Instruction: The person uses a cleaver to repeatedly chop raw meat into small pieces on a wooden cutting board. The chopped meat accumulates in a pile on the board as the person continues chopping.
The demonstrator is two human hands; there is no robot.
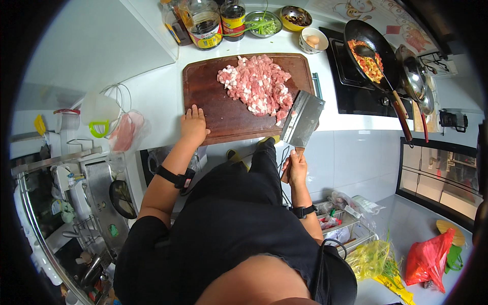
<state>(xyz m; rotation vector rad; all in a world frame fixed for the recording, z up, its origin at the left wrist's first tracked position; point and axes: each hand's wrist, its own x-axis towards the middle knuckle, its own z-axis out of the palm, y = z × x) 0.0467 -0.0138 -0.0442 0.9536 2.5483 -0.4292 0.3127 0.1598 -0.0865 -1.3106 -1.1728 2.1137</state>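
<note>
My left hand (194, 124) rests on the left front corner of a dark wooden cutting board (213, 122), with nothing visible in it. In my right hand (296, 169) is the wooden handle of a cleaver (304, 118). Its broad blade slants over the board's right front corner, with small bits of meat stuck along it. Chopped raw meat (257, 84), pink with white fat pieces, lies spread in a heap on the board's middle and right. The blade's upper part is close to the heap's right edge.
Behind the board stand sauce bottles (204, 32), a bowl of chopped greens (267, 26), a yellow bowl (296, 19) and a bowl with eggs (313, 40). A wok (371, 49) with food sits on the stove at right. Bagged raw meat (126, 131) lies at left.
</note>
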